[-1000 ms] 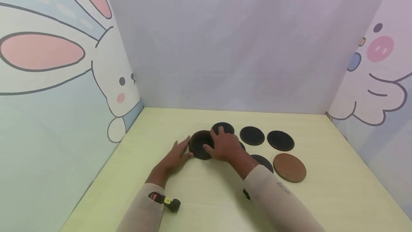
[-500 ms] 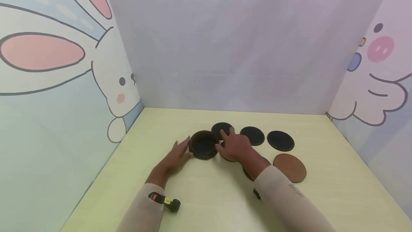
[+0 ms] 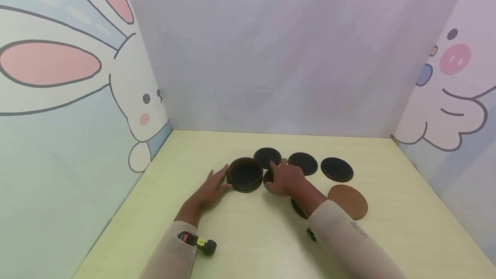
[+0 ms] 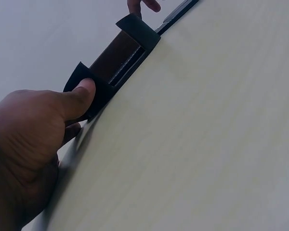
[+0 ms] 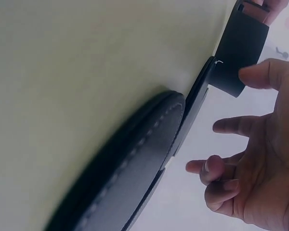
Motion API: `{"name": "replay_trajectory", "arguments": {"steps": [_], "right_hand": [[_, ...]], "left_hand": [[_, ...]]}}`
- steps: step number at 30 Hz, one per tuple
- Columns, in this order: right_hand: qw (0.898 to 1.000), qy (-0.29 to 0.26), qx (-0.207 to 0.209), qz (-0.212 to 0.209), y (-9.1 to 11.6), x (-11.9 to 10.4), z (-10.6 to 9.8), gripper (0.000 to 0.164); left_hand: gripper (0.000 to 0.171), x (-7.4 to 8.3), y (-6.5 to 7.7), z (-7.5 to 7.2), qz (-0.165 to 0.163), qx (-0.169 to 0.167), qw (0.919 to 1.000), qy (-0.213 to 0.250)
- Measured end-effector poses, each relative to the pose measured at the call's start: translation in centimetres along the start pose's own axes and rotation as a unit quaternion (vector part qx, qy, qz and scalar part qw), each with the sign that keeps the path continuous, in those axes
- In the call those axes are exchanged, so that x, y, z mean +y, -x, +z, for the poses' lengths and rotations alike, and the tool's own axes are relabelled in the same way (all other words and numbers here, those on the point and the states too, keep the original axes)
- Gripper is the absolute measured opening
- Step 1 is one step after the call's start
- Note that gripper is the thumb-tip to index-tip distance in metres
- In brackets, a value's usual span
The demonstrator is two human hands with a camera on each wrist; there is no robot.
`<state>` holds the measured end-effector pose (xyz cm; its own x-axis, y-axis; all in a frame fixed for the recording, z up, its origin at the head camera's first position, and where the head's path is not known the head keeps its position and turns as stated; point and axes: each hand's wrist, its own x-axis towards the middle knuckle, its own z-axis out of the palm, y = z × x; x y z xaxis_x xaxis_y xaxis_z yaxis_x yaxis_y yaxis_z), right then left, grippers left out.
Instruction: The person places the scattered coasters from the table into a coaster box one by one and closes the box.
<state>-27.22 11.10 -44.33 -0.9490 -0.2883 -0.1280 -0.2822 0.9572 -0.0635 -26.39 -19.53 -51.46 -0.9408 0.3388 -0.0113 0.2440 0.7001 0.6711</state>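
Observation:
My left hand (image 3: 211,189) holds the side of a round dark coaster holder (image 3: 245,189), thumb at its front and fingers spread behind. In the left wrist view, the thumb presses the wall of this holder (image 4: 140,32) beside a cut-out showing brown inside. My right hand (image 3: 287,180) hovers just right of the holder, over a black coaster (image 3: 268,179) that it mostly hides. Its fingers are loosely spread with nothing between them in the right wrist view, near the holder (image 5: 241,50). A stitched black coaster (image 5: 139,168) lies closer to that camera.
Black coasters lie at the back (image 3: 267,157), back middle (image 3: 302,163) and back right (image 3: 336,169). A brown coaster (image 3: 348,202) lies at the right, and another black coaster (image 3: 298,209) is partly under the right wrist. Fabric walls enclose the pale table (image 3: 248,240).
My right hand has moved from over the holder to the right, over the black coaster beside it. My left hand has stayed at the holder.

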Motion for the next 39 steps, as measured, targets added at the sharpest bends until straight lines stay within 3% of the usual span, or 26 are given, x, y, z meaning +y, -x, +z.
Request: {"name": "replay_trajectory", "arguments": {"steps": [10, 23, 28, 39], "right_hand": [[1.0, 0.013, -0.023, -0.002, 0.1, -0.15, 0.13, 0.091], [0.999, 0.017, -0.045, -0.021, -0.04, 0.1, 0.13, 0.085], [0.998, 0.015, -0.055, -0.018, 0.03, 0.18, -0.06, 0.084], [0.999, 0.021, -0.038, -0.022, -0.46, 0.56, 0.15, 0.076]], "left_hand": [[0.078, -0.06, 0.17, -0.06, -0.004, 0.0, 1.0, 0.003], [0.08, -0.18, -0.02, 0.0, 0.007, 0.003, 1.0, -0.006], [0.081, -0.06, 0.1, 0.06, -0.004, 0.002, 0.9999, -0.011], [0.081, 0.09, 0.27, 0.03, -0.013, 0.006, 0.9999, 0.0]]}}
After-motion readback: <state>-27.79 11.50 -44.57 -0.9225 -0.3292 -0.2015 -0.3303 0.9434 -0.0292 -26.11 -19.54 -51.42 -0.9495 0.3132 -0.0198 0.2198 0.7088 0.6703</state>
